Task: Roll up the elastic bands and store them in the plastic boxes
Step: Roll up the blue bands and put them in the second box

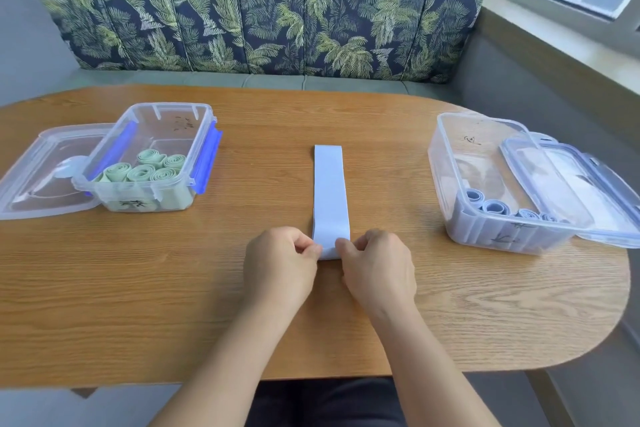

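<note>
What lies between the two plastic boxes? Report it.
Head view: the pale blue band lies flat on the table between left box and right box; left hand and right hand pinch its near end.

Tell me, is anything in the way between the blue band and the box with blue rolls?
No, nothing visible. The left hand and right hand pinch the blue band at its near end. Only bare table lies between it and the right box, whose lid sits off to the side.

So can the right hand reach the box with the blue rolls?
Probably yes. Only bare table lies between the right hand and that box, and its top is open, the lid off to the side. The hand is pinching the band now, though.
</note>
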The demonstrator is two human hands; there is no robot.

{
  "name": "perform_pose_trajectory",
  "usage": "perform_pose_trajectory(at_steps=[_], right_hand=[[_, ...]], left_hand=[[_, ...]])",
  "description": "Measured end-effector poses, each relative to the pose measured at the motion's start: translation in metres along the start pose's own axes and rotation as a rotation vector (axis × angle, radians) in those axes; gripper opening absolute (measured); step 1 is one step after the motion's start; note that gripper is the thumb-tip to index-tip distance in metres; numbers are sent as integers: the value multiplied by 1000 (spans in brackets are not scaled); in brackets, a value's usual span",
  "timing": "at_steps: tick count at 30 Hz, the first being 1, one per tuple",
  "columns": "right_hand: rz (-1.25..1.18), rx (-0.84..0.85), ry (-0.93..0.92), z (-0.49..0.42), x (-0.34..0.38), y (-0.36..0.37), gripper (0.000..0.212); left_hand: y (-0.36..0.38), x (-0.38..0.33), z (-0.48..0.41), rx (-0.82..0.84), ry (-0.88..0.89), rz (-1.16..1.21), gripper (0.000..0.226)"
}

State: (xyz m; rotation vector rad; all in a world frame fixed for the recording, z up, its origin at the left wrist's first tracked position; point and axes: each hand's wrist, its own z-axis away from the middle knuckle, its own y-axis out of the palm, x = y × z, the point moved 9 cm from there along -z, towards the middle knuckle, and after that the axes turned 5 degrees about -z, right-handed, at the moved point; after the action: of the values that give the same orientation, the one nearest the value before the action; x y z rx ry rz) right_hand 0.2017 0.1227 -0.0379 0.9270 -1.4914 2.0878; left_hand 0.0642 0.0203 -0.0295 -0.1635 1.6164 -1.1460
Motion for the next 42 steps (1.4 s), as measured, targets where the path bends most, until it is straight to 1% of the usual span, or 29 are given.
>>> perform_pose_trajectory(at_steps=[5, 10, 12, 14, 16, 18, 19, 20, 22, 24, 25, 30, 33, 36, 40, 42], right_hand=[[-132, -5, 27, -8, -1, 4, 13], [-318, -29, 5, -6, 1, 2, 10], [-473, -32, 36, -3, -5, -1, 13], [-627, -21, 74, 0, -12, -2, 21], [-710, -22, 77, 1, -15, -3, 28], [-773, -27, 69, 1, -15, -5, 30], [-808, -28, 61, 1, -14, -6, 31], [-840, -24, 58, 1, -13, -7, 32], [-898, 0, 54, 1, -11, -6, 34], [-929, 29, 44, 3, -7, -4, 35], [-934, 36, 35, 4, -5, -4, 35], [-982, 63, 18, 8, 0, -6, 34], [-976, 71, 20, 7, 1, -4, 34], [-978, 88, 42, 3, 1, 1, 19], [-1050, 229, 76, 2, 7, 11, 23], [-1053, 298, 88, 1, 10, 15, 20]], left_hand=[[-2, 0, 1, 22, -31, 40, 9], [1, -1, 4, 44, -39, 113, 11], [1, -3, 8, 44, -25, 143, 12], [4, -3, 9, 68, -31, 206, 14], [7, 0, 11, 93, -71, 308, 15], [8, 4, 14, 102, -131, 412, 13], [9, 7, 15, 120, -177, 465, 17], [12, 11, 18, 166, -241, 530, 23], [27, 11, 26, 339, -375, 697, 25], [37, 1, 32, 478, -426, 841, 22], [40, -3, 32, 493, -422, 885, 19], [39, -8, 24, 399, -397, 978, 12], [35, -7, 20, 354, -344, 975, 16], [27, -6, 14, 295, -264, 888, 21], [21, -5, 8, 274, -214, 867, 22], [20, -3, 5, 276, -204, 855, 21]])
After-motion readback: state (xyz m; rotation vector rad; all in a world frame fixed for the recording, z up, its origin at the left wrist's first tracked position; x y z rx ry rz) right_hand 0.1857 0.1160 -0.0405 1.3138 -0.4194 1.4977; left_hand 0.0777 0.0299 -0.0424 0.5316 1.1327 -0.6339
